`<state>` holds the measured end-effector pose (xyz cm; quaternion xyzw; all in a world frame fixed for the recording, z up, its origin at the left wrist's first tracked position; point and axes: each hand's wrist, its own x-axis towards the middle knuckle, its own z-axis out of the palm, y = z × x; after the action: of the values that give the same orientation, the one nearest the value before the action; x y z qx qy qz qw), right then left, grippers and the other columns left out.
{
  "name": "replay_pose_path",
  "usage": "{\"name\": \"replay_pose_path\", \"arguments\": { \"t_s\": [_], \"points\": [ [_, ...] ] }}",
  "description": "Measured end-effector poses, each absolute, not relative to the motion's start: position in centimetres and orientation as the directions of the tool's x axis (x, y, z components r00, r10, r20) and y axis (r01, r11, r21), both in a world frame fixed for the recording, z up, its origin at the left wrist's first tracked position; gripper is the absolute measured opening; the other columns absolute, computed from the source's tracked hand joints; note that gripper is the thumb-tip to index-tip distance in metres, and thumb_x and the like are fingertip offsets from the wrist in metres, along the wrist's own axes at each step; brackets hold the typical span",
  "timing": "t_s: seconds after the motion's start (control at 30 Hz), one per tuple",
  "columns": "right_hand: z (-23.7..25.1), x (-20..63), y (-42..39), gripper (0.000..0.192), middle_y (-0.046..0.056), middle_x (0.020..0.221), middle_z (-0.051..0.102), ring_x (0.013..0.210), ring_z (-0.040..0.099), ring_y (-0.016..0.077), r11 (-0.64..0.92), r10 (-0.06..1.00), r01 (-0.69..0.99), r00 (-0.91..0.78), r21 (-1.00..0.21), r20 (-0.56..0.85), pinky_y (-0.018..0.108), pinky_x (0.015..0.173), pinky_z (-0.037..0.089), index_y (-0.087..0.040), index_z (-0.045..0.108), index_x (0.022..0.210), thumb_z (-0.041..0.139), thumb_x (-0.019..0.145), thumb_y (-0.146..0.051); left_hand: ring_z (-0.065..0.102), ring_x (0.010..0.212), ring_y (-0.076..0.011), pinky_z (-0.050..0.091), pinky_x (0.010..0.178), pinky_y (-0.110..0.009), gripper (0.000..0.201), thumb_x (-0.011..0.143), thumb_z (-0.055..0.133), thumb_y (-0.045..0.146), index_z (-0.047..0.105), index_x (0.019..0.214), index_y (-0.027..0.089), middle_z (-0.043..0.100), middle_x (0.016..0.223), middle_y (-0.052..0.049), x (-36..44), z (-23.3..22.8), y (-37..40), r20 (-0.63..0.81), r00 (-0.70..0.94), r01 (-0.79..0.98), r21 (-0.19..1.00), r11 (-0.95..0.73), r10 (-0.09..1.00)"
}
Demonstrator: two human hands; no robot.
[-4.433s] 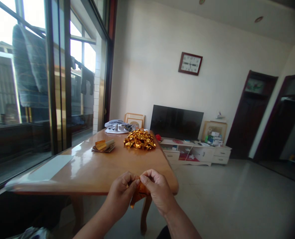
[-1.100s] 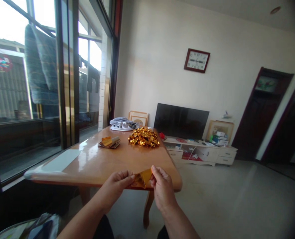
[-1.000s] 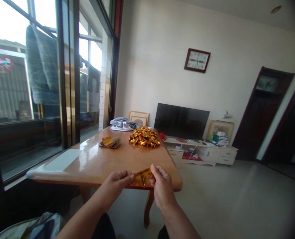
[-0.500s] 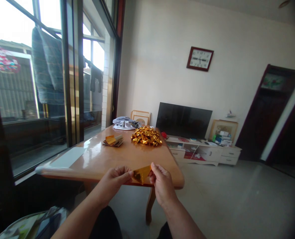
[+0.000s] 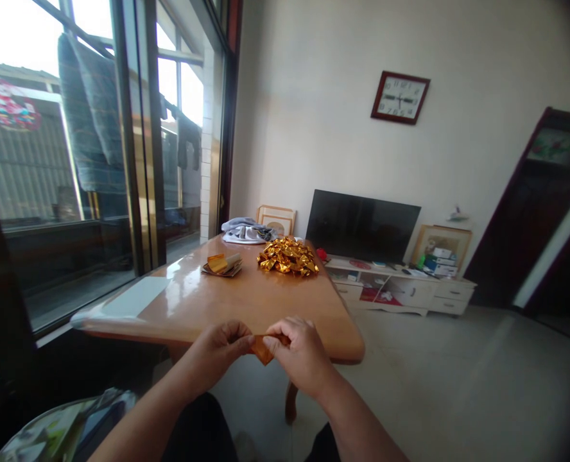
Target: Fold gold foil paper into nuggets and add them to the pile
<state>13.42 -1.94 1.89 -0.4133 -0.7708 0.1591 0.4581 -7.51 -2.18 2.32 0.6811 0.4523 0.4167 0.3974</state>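
My left hand (image 5: 217, 353) and my right hand (image 5: 300, 353) pinch a small folded piece of gold foil paper (image 5: 262, 349) between them, just in front of the near edge of a wooden table (image 5: 246, 305). The fingertips of both hands cover most of the paper. At the far end of the table lies a pile of folded gold foil pieces (image 5: 287, 256). Left of that pile sits a small stack of gold paper sheets (image 5: 222, 264).
A bundle of grey and white cloth (image 5: 244, 231) lies at the table's far end. Sliding glass doors (image 5: 135, 147) run along the left. A dark television (image 5: 361, 226) stands on a low white cabinet (image 5: 400, 292) by the far wall, below a wall clock (image 5: 399, 97). Tiled floor lies to the right.
My hands have drawn closer together, folding the gold paper smaller, so less of it shows. The camera has shifted slightly; things on the table have not moved.
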Motion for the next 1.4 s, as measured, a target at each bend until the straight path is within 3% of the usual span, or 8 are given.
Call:
{"name": "replay_pose_path", "arguments": {
  "t_s": [0.17,0.3,0.53,0.77,1.0,1.2,1.4],
  "points": [
    [0.7,12.9,-1.6,0.021,-0.002,0.066,0.064,0.061,0.054,0.0138,0.415,0.907,0.194,-0.167,-0.889,0.386,0.024,0.059,0.04,-0.02,0.071,0.079,0.064,0.091,-0.036,0.063,0.079,-0.0207,0.049,0.075,-0.03,0.029,0.082,0.073,0.045,0.069,0.082,0.016,0.071,0.081,-0.006,-6.9,2.1,-1.9,0.212,0.282,-0.01,0.976,-0.218,0.936],
    [0.4,13.0,-1.7,0.024,-0.003,0.066,0.062,0.06,0.048,0.0127,0.345,0.929,0.058,-0.16,-0.937,0.333,0.023,0.056,0.038,-0.018,0.07,0.079,0.069,0.087,-0.041,0.062,0.077,-0.0184,0.049,0.074,-0.029,0.026,0.083,0.073,0.042,0.067,0.082,0.016,0.069,0.08,-0.004,-6.5,1.9,-2.0,0.199,0.268,-0.122,0.978,-0.172,0.943],
    [0.8,12.6,-2.1,0.019,-0.001,0.072,0.066,0.065,0.054,0.0143,0.379,0.912,0.122,-0.219,-0.917,0.347,0.023,0.059,0.041,-0.019,0.071,0.082,0.069,0.087,-0.037,0.056,0.07,-0.0145,0.044,0.066,-0.024,0.024,0.083,0.074,0.037,0.067,0.08,0.015,0.063,0.074,-0.001,-6.3,1.9,-1.8,0.216,0.267,0.0,0.975,-0.224,0.939],
    [0.2,12.7,-1.9,0.023,-0.003,0.069,0.061,0.062,0.048,0.0124,0.354,0.924,0.063,-0.181,-0.933,0.338,0.022,0.059,0.039,-0.018,0.069,0.081,0.069,0.087,-0.04,0.059,0.073,-0.0164,0.045,0.07,-0.027,0.027,0.084,0.074,0.041,0.067,0.085,0.015,0.066,0.078,-0.003,-6.0,1.9,-1.8,0.218,0.259,-0.1,0.975,-0.198,0.941],
    [0.4,12.6,-2.3,0.028,-0.002,0.067,0.06,0.06,0.048,0.0122,0.333,0.924,0.032,-0.21,-0.942,0.32,0.022,0.056,0.039,-0.018,0.068,0.082,0.067,0.089,-0.044,0.058,0.071,-0.0167,0.045,0.067,-0.027,0.029,0.084,0.072,0.044,0.068,0.084,0.015,0.066,0.076,-0.003,-5.5,2.4,-2.0,0.224,0.277,-0.034,0.974,-0.223,0.935],
    [-0.1,12.2,-1.9,0.031,0.0,0.069,0.065,0.06,0.052,0.0142,0.431,0.902,0.093,-0.027,-0.898,0.43,0.024,0.056,0.041,-0.018,0.07,0.082,0.066,0.09,-0.048,0.058,0.076,-0.0192,0.047,0.072,-0.028,0.022,0.085,0.07,0.04,0.066,0.08,0.019,0.064,0.077,-0.003,-4.3,2.1,-2.3,0.456,-0.009,0.158,0.879,-0.449,0.89],
    [-0.6,11.7,-2.0,0.028,0.006,0.08,0.072,0.075,0.061,0.0206,0.513,0.845,0.134,0.096,-0.848,0.527,0.028,0.066,0.048,-0.021,0.073,0.083,0.066,0.09,-0.047,0.064,0.085,-0.0235,0.05,0.078,-0.032,0.018,0.087,0.069,0.039,0.071,0.085,0.021,0.069,0.085,-0.006,-3.4,0.6,-2.1,0.544,-0.053,0.258,0.818,-0.515,0.838]
  ]
}}
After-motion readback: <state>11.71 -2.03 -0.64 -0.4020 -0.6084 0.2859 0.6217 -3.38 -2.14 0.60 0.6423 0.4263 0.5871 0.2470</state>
